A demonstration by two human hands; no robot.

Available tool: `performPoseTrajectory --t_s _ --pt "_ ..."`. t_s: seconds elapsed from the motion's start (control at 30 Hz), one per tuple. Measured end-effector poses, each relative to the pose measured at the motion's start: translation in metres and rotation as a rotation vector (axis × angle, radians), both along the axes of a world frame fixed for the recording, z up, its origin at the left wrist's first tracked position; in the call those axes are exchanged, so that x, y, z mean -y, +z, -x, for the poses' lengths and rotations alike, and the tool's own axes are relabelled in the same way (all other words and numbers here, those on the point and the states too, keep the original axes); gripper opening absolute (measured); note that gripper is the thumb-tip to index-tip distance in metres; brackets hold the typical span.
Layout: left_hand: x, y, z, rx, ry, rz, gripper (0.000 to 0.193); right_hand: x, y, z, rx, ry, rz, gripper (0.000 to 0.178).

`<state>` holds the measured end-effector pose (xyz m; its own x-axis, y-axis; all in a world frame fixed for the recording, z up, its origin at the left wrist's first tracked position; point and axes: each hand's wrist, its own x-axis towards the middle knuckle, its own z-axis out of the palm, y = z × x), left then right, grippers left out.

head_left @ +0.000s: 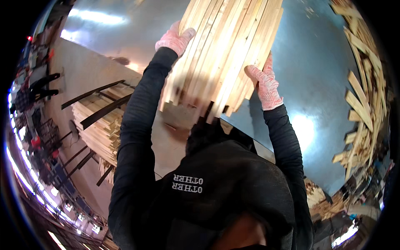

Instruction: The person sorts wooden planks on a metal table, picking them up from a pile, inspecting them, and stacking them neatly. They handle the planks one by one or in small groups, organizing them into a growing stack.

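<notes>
A bundle of long pale wooden strips (225,46) lies side by side between my hands, its near ends uneven and jutting past the metal table's near edge. In a pink-and-white knitted glove, my left hand (176,39) grips the bundle's left side, thumb on top. My right hand (266,83), gloved the same way, clasps the right side lower down, its thumb over the outer strips. The far end of the bundle runs out of the picture at the top. Fingers under the wood are hidden.
The shiny metal table (308,75) spreads on both sides. Loose wood offcuts (362,100) pile along its right edge. On the left, stacked wood strips (98,121) sit in a rack with dark bars (106,111). Another person (35,91) is far left.
</notes>
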<state>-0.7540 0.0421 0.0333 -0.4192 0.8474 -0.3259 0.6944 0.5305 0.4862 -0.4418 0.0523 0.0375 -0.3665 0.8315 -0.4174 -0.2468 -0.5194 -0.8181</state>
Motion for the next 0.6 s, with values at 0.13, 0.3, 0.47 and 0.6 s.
performPoseTrajectory --t_s 0.13,0.3,0.47,0.6 --pt "-0.007 -0.001 0.131 -0.153 0.134 0.093 0.081 -0.004 -0.008 0.108 0.194 0.367 -0.236 0.099" --pt "0.011 -0.027 0.274 -0.35 0.134 0.061 0.072 0.001 -0.045 0.191 0.59 0.786 -0.751 0.068" --pt "-0.004 -0.032 0.295 -0.632 -0.133 0.378 0.063 0.005 -0.025 0.124 0.115 0.863 -0.514 0.061" --pt "0.005 -0.044 0.22 -0.62 -0.162 -0.417 0.054 -0.033 -0.006 -0.072 1.113 0.449 -1.345 0.05"
